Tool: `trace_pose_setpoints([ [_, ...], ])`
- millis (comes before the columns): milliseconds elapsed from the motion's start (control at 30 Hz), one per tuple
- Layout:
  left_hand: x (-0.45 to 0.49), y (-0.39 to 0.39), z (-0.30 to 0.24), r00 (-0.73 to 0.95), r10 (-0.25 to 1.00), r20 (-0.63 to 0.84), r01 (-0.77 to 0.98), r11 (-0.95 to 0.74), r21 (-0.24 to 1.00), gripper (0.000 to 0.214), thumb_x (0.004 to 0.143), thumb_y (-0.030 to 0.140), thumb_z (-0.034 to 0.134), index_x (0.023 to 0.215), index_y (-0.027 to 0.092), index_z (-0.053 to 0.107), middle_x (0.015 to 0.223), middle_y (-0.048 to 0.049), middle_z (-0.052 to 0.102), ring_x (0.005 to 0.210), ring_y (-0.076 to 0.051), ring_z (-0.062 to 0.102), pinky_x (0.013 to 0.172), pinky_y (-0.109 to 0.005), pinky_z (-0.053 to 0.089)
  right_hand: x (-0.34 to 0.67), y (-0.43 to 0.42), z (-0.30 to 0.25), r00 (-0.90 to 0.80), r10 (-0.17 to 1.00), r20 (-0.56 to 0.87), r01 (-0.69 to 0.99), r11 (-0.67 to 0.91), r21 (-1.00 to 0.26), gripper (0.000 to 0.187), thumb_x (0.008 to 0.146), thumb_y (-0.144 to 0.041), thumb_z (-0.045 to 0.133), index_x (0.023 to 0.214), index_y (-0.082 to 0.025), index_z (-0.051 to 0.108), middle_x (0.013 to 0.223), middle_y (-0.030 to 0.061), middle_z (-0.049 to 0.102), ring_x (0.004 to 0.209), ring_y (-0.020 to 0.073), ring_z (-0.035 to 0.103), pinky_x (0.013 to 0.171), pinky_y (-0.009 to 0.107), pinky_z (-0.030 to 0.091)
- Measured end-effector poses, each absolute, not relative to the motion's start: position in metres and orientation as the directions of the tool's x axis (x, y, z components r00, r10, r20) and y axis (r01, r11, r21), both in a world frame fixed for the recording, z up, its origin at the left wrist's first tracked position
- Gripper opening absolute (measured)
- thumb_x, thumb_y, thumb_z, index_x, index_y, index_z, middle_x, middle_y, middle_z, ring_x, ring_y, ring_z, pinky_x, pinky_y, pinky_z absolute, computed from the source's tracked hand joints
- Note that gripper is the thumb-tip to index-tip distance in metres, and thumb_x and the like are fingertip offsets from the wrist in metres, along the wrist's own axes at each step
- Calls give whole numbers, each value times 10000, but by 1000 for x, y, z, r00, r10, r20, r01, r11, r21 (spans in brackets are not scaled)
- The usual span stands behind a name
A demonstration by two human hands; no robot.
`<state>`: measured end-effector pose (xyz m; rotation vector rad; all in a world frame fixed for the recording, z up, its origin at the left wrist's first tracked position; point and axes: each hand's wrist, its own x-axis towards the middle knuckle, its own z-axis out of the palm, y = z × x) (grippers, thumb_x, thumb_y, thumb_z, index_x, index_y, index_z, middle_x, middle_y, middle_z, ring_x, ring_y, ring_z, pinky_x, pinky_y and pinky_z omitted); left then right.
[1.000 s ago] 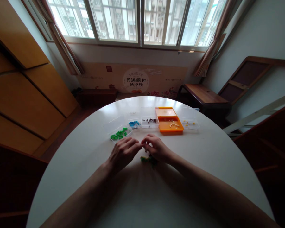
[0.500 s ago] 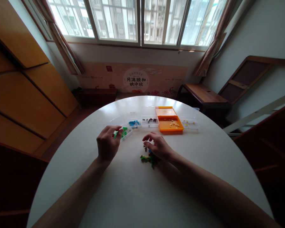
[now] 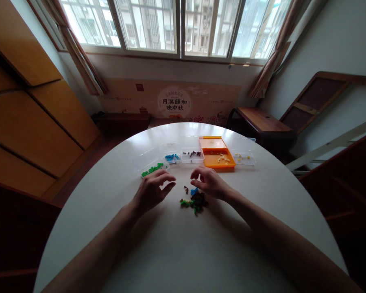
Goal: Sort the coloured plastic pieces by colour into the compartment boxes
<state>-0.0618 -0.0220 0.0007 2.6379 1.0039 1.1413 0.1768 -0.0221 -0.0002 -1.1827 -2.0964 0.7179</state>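
A small heap of mixed coloured bricks [image 3: 194,200] lies on the round white table [image 3: 183,252]. My left hand [image 3: 151,190] hovers just left of the heap, fingers apart and curled, with nothing in them. My right hand [image 3: 210,182] is above the heap's far right side, thumb and forefinger curled close together; whether they pinch a brick I cannot make out. Beyond the hands stands a row of small boxes: a clear one with green bricks [image 3: 151,169], one with blue bricks [image 3: 171,157], one with dark bricks [image 3: 192,154], an orange box [image 3: 218,156] and a clear box with yellow bits [image 3: 244,156].
The table's far edge curves just behind the boxes. Wooden cabinets stand to the left, a low wooden bench [image 3: 259,120] at the back right, and a window runs along the far wall.
My left hand went out to the green-brick box and has come back beside the heap. My right hand has lifted off the heap and shifted a little away, uncovering the bricks.
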Motion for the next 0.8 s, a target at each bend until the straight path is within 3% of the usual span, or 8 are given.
trace_pose_setpoints([
  [133, -54, -31, 6, 646, 600, 472, 459, -800, 387, 81, 829, 164, 594, 830, 196, 668, 830, -35, 657, 720, -125, 614, 670, -246, 508, 186, -20, 4, -497, 846, 193, 534, 473, -701, 101, 775, -117, 627, 857, -171, 654, 767, -11, 583, 660, 97, 493, 658, 230, 403],
  [267, -49, -36, 6, 696, 584, 417, 431, -805, 409, 106, 810, 134, 587, 819, 202, 668, 811, -30, 649, 727, -129, 618, 672, -244, 504, 201, -15, 8, -601, 792, 105, 531, 494, -688, 209, 726, -85, 647, 905, -187, 683, 843, -2, 604, 679, 99, 501, 665, 229, 415],
  [433, -49, -33, -3, 693, 574, 435, 413, -812, 413, 111, 810, 127, 585, 822, 204, 664, 830, -27, 658, 716, -118, 619, 670, -235, 498, 207, -12, 6, -625, 778, 66, 549, 499, -671, 188, 734, -138, 695, 911, -197, 704, 887, 12, 606, 708, 110, 515, 675, 233, 423],
  [633, -45, -34, -4, 657, 577, 485, 428, -815, 390, 108, 850, 158, 565, 814, 196, 659, 800, -32, 649, 706, -117, 611, 667, -230, 487, 199, -15, 3, -622, 780, 69, 593, 527, -609, 160, 771, -66, 614, 840, -183, 699, 865, 13, 614, 716, 109, 551, 695, 230, 421],
  [800, -41, -37, 0, 618, 538, 573, 463, -838, 288, 116, 873, 194, 563, 814, 188, 662, 784, -37, 654, 704, -125, 612, 658, -238, 483, 196, -18, 6, -610, 788, 86, 557, 504, -661, 104, 833, -139, 594, 847, -164, 694, 854, 25, 624, 744, 125, 568, 715, 244, 435],
])
